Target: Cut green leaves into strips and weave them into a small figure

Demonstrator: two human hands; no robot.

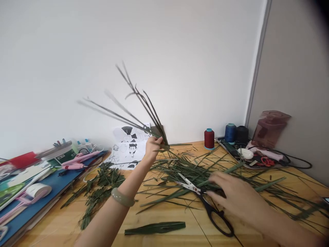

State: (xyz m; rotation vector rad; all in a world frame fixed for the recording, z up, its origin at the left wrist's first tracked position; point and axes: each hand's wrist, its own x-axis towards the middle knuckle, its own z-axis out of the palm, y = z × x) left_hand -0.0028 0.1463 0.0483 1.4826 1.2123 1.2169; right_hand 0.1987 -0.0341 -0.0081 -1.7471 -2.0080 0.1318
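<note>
My left hand (154, 144) is closed round a bundle of long, thin green leaf strips (146, 103), held up in front of the wall. The strips fan out up and to the left, their tips blurred. My right hand (231, 188), slightly blurred, hovers over the table with thumb and fingers apart. Just left of it lie black-handled scissors (218, 218), blades parted and spotted; I cannot tell whether the fingertips touch them. Beneath and behind this hand spreads a loose heap of similar green strips (190, 168). One wide folded leaf piece (155, 227) rests near the front edge.
Leafy sprigs (102, 185) and printed drawings (125, 151) are on the left of the table. A blue board (59, 192) carries pink glue guns (77, 161) and other supplies. At the back right are a dark red thread spool (209, 139) and a cluttered tray (246, 161).
</note>
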